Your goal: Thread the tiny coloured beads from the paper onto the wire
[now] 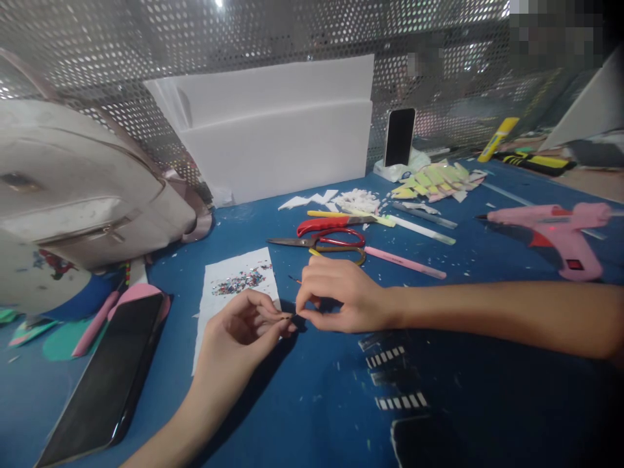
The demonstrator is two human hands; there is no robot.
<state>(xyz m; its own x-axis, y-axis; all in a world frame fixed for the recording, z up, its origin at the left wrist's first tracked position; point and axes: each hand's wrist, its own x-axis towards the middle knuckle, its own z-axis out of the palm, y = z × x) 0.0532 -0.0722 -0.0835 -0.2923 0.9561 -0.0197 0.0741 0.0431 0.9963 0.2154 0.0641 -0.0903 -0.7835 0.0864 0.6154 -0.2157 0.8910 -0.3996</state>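
Observation:
My left hand (241, 335) is closed in a pinch, thumb against fingers, just over the right edge of a white paper sheet (207, 325). On that sheet lies a scatter of shiny, multicoloured bits (241, 282). Facing it from the right, my right hand (348, 296) is also pinched, its fingertips almost meeting the left ones. A tiny dark piece shows between the two sets of fingertips; its kind is too small to make out. Behind the right hand lie scissors (314, 242) with red and brown handles. Black strips with white squares (386, 356) lie below the right wrist.
A pink glue gun (556, 227) rests at the right, near glue sticks (422, 231) and a pink pen (404, 262). A red-handled cutter (319, 225) and white scraps (358, 200) lie behind. At left are a phone (107, 377) and backpack (97, 188); white boards (283, 149) stand behind.

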